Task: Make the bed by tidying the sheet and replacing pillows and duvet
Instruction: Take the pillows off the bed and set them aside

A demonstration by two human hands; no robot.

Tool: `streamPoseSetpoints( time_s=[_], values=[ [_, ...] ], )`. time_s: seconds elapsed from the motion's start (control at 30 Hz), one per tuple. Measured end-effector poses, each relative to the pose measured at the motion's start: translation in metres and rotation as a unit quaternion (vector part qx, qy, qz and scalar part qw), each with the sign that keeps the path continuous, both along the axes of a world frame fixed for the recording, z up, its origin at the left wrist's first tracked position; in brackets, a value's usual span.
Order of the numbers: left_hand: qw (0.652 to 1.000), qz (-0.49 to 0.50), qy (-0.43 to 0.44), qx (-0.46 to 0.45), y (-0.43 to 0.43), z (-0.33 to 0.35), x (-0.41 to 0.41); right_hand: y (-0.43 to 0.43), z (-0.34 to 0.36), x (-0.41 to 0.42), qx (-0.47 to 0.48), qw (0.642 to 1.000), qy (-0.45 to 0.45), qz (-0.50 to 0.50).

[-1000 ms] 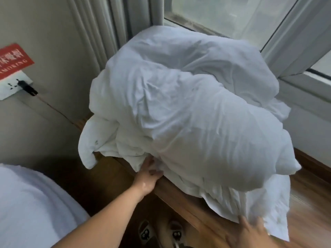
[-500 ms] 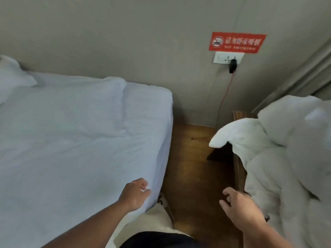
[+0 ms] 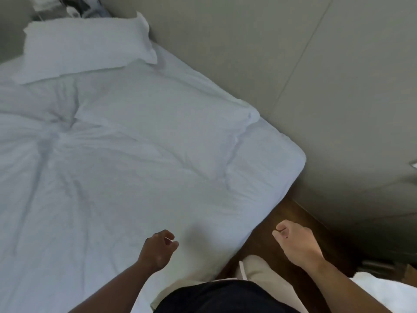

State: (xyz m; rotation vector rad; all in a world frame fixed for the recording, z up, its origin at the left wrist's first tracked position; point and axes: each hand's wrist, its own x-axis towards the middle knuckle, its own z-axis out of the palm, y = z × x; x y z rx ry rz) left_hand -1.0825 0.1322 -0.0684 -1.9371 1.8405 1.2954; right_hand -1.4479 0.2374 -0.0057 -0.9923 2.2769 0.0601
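Beige panelled wall (image 3: 248,53) behind, dark wood floor (image 3: 282,213) at right. Wrinkled white cotton sheet (image 3: 112,188) covering mattress. Plump white rectangular pillow (image 3: 83,46) far along wall, flatter white pillow (image 3: 162,114) nearer. Left hand (image 3: 158,251) above bed edge, right hand (image 3: 295,242) above floor: both loosely curled, grasping nothing. Bunched white fabric (image 3: 381,290) lower right (probably duvet). Advisable: pinch sheet edge, draw creases outward before adding bedding.

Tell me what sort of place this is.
Probably a bedroom, perhaps a hotel room: a bed with a white sheet, a pillow at its head, and a wood floor beside a plain wall.
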Motion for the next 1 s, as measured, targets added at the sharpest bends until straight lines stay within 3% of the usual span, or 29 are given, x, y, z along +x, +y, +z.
streamPoseSetpoints(
  time_s=[0.2,0.33,0.53,0.73,0.9,1.0],
  values=[
    [0.995,0.098,-0.005,0.030,-0.035,0.003,-0.017,-0.118,-0.008,-0.047,0.013,0.994,-0.037,0.104],
    [0.991,0.135,0.004,0.011,-0.094,0.005,-0.055,-0.232,-0.014,-0.080,-0.041,0.981,-0.051,0.184],
    [0.963,0.266,0.027,-0.019,-0.212,-0.008,-0.135,-0.423,-0.040,-0.095,-0.105,0.952,-0.061,0.281],
    [0.891,0.449,0.064,-0.029,-0.300,-0.063,-0.163,-0.557,-0.091,-0.080,-0.093,0.933,-0.054,0.344],
    [0.811,0.562,0.154,-0.053,-0.318,-0.091,-0.169,-0.603,-0.119,-0.072,-0.079,0.932,-0.195,0.294],
    [0.787,0.584,0.181,-0.082,-0.324,-0.100,-0.177,-0.610,-0.136,-0.073,-0.081,0.925,-0.244,0.279]
  ],
)
